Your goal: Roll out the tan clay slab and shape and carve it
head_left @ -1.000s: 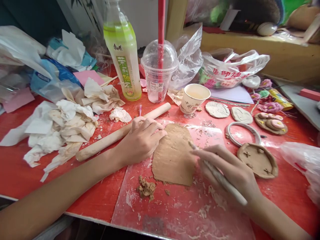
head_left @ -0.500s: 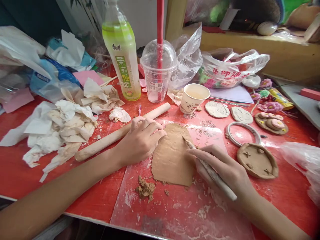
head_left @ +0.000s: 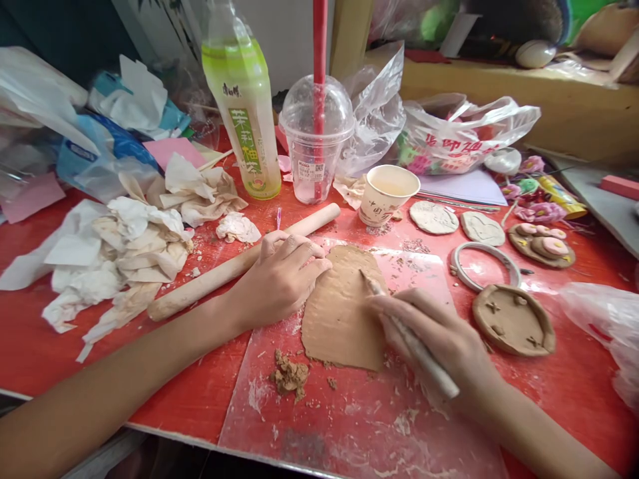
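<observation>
A flat slab of brown clay (head_left: 344,313) lies on a clear board (head_left: 299,426). My left hand (head_left: 287,276) rests at the slab's upper left edge, fingers loosely bent and slightly apart, holding nothing; its fingertips are partly hidden. Beside that hand lies a wooden rolling pin (head_left: 200,286). My right hand (head_left: 429,332) is closed around a slim, pale, clay-smeared clay tool (head_left: 419,352), gripped like a pen. The tool's dark pointed tip is over the upper right part of the slab; whether it touches I cannot tell. A crumbly clay lump (head_left: 289,374) sits below the slab.
Crumpled tissues (head_left: 120,253) spread over the left side. Behind the slab stand a green drink bottle (head_left: 244,126), a domed plastic cup (head_left: 312,153) and a paper cup (head_left: 387,196). To the right are a ring (head_left: 486,247), a round clay dish (head_left: 514,322) and plastic bags (head_left: 459,143).
My right hand and the clay tool have shifted slightly left and up, so the tip is farther in from the slab's right edge. My left hand has stayed in place.
</observation>
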{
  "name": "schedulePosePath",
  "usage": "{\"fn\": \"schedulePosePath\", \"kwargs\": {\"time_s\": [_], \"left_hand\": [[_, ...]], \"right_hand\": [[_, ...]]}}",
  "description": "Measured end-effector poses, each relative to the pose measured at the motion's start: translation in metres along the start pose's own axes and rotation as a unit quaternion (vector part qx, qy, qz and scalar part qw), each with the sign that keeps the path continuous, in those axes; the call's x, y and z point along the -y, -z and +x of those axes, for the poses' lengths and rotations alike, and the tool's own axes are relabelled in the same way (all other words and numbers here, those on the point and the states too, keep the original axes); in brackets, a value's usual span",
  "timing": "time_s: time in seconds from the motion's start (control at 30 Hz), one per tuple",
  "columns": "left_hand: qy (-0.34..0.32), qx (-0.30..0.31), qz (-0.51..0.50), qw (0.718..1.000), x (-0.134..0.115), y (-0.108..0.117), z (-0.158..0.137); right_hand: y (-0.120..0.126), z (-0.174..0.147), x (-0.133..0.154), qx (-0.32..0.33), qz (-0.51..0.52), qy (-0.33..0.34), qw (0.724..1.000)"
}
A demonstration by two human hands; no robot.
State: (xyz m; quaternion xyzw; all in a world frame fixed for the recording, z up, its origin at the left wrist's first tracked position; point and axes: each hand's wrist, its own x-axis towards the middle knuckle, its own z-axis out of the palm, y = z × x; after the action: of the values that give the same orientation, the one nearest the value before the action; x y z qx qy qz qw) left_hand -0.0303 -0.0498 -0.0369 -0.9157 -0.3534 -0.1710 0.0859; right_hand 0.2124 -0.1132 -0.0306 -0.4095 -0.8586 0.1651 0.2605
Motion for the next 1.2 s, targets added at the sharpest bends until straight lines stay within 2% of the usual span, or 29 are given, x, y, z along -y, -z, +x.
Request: {"fn": "schedulePosePath", "kwargs": {"time_s": [0.13,0.2,0.27,0.33,0.4,0.43,0.5,0.6,0.63,0.7,0.77,0.87,0.93,1.0,1.1,1.17,1.2], "left_hand": [[0.001,0.002,-0.001,1.0,0.0,0.0,0.0],[0.004,-0.002,-0.004,1.0,0.0,0.0,0.0],[0.005,-0.005,-0.007,1.0,0.0,0.0,0.001],[0.003,-0.004,-0.007,1.0,0.0,0.0,0.001],[-0.001,-0.004,-0.005,1.0,0.0,-0.001,0.001],[-0.001,-0.004,-0.004,1.0,0.001,-0.001,0.001],[0.0,-0.002,0.0,1.0,0.001,-0.001,0.001],[0.003,0.003,0.01,1.0,0.0,-0.001,0.0],[0.003,0.004,0.013,1.0,0.0,0.0,0.0],[0.004,0.002,0.018,1.0,0.0,-0.001,0.0],[0.002,-0.002,0.019,1.0,0.0,-0.001,0.0],[0.001,-0.003,0.013,1.0,0.0,-0.001,0.001],[0.002,-0.002,0.012,1.0,0.0,-0.001,0.0],[0.001,0.0,0.016,1.0,0.0,-0.001,0.0],[0.001,0.003,0.023,1.0,0.0,-0.001,0.0],[0.004,0.004,0.021,1.0,0.0,0.0,0.0],[0.004,0.004,0.019,1.0,0.0,0.0,0.0]], "right_hand": [[-0.005,0.003,0.017,0.059,0.032,0.154,0.986],[-0.006,0.001,0.021,0.041,0.036,0.175,0.983],[-0.006,0.0,0.016,-0.015,-0.004,0.11,0.994],[-0.004,-0.001,0.007,-0.066,-0.054,-0.003,0.996],[-0.002,0.001,-0.001,-0.079,-0.073,-0.079,0.991],[-0.001,0.002,-0.001,-0.071,-0.069,-0.084,0.992],[0.0,0.004,0.004,-0.018,-0.045,-0.033,0.998],[-0.002,0.006,0.024,0.06,0.002,0.123,0.991],[-0.002,0.006,0.029,0.072,0.019,0.168,0.983],[-0.003,0.004,0.03,0.052,0.037,0.195,0.979],[-0.001,0.002,0.02,-0.012,0.013,0.141,0.99],[0.004,0.001,-0.004,-0.054,-0.048,-0.033,0.997],[0.006,0.001,-0.011,-0.055,-0.062,-0.044,0.996],[0.006,0.002,-0.006,-0.019,-0.061,0.014,0.998],[0.004,0.004,0.012,0.06,-0.026,0.138,0.988],[0.003,0.003,0.018,0.06,0.006,0.172,0.983],[0.003,0.003,0.017,0.041,0.009,0.159,0.986]]}}
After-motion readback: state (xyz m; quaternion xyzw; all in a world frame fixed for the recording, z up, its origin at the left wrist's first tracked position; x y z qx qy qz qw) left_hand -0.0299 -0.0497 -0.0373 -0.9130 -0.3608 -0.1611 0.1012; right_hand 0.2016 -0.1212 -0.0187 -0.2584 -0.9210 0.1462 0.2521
